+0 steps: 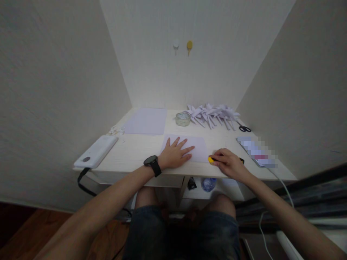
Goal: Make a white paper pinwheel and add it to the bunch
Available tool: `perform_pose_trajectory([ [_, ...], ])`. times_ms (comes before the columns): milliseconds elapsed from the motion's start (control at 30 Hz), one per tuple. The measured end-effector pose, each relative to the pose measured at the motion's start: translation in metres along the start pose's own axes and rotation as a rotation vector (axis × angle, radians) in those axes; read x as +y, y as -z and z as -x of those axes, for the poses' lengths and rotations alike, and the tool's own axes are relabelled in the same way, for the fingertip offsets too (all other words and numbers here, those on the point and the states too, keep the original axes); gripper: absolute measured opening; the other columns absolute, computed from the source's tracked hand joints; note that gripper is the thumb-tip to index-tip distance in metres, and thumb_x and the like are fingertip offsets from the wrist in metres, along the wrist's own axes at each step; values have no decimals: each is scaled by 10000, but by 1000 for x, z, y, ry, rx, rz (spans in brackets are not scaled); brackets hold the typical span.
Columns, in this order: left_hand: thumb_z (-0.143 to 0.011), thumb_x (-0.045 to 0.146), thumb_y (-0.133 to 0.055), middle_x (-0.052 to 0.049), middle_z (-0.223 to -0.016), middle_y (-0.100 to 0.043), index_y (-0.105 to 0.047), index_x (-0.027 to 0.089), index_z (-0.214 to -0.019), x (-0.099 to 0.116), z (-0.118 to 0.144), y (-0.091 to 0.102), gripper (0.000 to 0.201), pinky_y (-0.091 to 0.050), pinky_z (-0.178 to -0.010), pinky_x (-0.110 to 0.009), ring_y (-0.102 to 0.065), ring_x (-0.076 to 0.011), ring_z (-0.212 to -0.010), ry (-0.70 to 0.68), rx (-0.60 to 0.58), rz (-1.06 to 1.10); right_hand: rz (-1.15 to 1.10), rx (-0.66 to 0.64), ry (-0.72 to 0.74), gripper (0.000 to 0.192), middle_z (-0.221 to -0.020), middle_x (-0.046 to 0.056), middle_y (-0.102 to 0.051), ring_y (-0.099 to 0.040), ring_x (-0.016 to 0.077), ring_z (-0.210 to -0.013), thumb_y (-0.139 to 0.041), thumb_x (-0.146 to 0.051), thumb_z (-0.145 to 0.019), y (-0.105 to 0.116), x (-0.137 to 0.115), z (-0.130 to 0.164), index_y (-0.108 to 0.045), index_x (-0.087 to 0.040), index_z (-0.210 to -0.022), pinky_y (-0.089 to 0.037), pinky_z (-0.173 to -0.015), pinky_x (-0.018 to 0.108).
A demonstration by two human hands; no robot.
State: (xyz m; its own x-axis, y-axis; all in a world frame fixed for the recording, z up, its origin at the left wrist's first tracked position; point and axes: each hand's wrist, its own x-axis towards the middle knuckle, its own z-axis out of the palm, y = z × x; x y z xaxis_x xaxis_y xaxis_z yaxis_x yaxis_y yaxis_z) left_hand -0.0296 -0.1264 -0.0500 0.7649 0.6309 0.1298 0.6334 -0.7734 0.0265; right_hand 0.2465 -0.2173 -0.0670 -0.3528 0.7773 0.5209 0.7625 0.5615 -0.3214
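Note:
A pale sheet of paper (pixel 199 144) lies near the front edge of the desk. My left hand (pixel 175 153), wearing a black watch, presses flat on it with fingers spread. At the sheet's right edge, my right hand (pixel 229 163) is closed around a yellow and black utility knife (pixel 211 159). Its yellow end meets the paper's lower right corner, and its black end shows behind my fingers. Whether the blade is out cannot be made out.
Behind the sheet stand a roll of clear tape (pixel 182 119) and a pile of folded paper pinwheels (pixel 211 115). More paper (pixel 146 121) lies back left. Black-handled scissors (pixel 244 129) and a phone (pixel 253 151) with a cable are right; a white device (pixel 96 151) is left.

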Motion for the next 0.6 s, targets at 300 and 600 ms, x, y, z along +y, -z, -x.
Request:
perform_pose_trajectory([
  [300,-984,599,-193,-64,-1617,-242,-303,433,-1505,0,0,-1,558,-129,-1087,-737,-192,-417,-1466,2,-8,-3,4,-34,4,218,-930,87,-689,-624,234,-883,-637,-233,-880,2,6,-6,-759,-223,-1061,-532,-770,375],
  [600,-981,601,-205,-55,-1619,-240,-305,435,-1504,1,0,2,557,-110,-1093,-731,-181,-408,-1471,13,-23,18,25,-73,-7,230,-925,82,-701,-635,238,-893,-605,-276,-896,3,12,-16,-765,-249,-1060,-548,-799,406],
])
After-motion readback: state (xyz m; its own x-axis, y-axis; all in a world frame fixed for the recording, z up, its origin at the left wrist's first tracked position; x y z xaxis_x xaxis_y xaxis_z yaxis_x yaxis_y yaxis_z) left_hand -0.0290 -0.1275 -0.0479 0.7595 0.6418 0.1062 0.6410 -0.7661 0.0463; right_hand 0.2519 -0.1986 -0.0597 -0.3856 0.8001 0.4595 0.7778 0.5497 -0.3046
